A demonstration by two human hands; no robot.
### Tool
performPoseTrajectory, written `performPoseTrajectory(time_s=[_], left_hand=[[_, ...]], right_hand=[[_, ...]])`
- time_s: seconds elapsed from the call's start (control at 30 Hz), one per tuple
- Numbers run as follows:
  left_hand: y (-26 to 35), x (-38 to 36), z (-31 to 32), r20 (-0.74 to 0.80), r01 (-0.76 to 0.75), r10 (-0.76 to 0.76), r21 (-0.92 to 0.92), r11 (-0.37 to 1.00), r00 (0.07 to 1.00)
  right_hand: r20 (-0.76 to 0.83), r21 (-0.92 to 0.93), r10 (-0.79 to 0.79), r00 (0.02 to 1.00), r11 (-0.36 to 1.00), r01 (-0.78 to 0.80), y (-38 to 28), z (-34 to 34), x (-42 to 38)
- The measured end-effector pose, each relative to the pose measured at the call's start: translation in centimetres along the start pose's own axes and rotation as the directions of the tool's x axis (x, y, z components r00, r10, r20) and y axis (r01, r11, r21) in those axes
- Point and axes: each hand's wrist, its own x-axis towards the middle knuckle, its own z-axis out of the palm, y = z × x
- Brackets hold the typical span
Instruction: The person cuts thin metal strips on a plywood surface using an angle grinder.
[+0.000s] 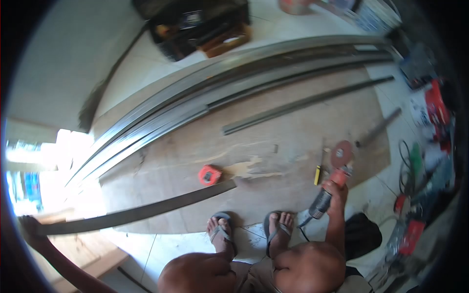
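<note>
My left hand (pixel 30 229), at the far left, is closed around one end of a long grey metal bar (pixel 141 212). The bar's other end lies over the wooden board, just below a red tape measure (pixel 210 175). On the right, my right hand (pixel 336 193) grips an angle grinder (pixel 321 204) with a reddish-brown disc (pixel 341 153) at its upper end. Beside the grinder lies a yellow-handled tool (pixel 317 175). A shorter metal bar (pixel 308 102) rests on the board above, and a small dark rod (pixel 379 128) lies to the right of the disc.
Long metal profiles (pixel 195 93) stretch across the back of the wooden board (pixel 293 141). Behind them stands an open dark toolbox (pixel 195 24), with a bucket (pixel 376 17) at the top right. Assorted items and cables crowd the right side. My sandalled feet are at the board's near edge.
</note>
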Motion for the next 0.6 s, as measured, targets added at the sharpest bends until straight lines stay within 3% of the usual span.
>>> performPoseTrajectory(time_s=[0.1,0.13,0.17,0.2,0.23,0.27,0.33,0.37,0.43,0.47,0.53,0.6], left_hand=[[11.9,5.1,6.8,-0.477,-0.259,0.081,-0.319,0.912,0.875],[10.9,7.2,10.9,-0.018,-0.297,0.349,0.488,0.821,0.937],[9.4,7.1,15.3,-0.148,-0.285,0.487,0.652,0.702,0.861],[9.3,6.6,17.6,0.348,-0.325,0.097,0.691,0.646,0.933],[8.3,7.5,18.4,0.230,-0.118,0.013,0.450,0.885,0.973],[7.0,9.4,19.1,0.287,-0.118,-0.077,0.603,0.789,0.955],[-0.3,7.6,16.2,0.142,-0.213,0.198,0.888,0.407,0.970],[-2.2,7.9,20.1,0.308,0.199,-0.518,0.677,0.709,0.798],[-14.3,3.3,25.6,0.386,-0.179,-0.362,0.853,0.490,0.849],[-17.5,1.7,26.9,0.262,-0.101,-0.552,0.947,0.304,0.792],[-25.8,-2.0,26.7,0.511,-0.155,-0.604,0.826,0.542,0.612],[-33.9,-6.3,25.7,0.540,-0.170,-0.708,0.833,0.526,0.456]], right_hand=[[0.036,0.009,-0.007,0.999,1.000,0.006,0.2,-0.4,0.3],[0.084,-0.026,0.022,0.996,0.999,-0.020,-0.3,-0.4,0.0],[0.123,-0.061,0.046,0.991,0.997,-0.039,-0.6,-0.4,-0.2],[0.108,-0.026,0.039,0.993,0.999,-0.037,0.0,-0.2,0.2],[0.086,0.010,0.031,0.996,0.999,-0.032,0.4,0.1,0.4],[0.081,0.002,-0.018,0.997,1.000,0.018,0.7,0.2,0.4],[0.093,0.014,-0.016,0.996,1.000,0.014,0.7,0.5,0.4],[0.077,0.019,-0.002,0.997,1.000,0.001,0.7,0.5,0.2],[0.122,0.044,-0.018,0.992,0.999,0.013,0.9,0.1,0.0],[0.155,0.016,-0.022,0.988,1.000,0.020,0.6,0.0,-0.2],[0.135,0.022,0.021,0.991,0.999,-0.024,1.3,-2.1,0.7],[0.126,0.024,0.037,0.991,0.999,-0.040,2.3,-4.9,1.4]])
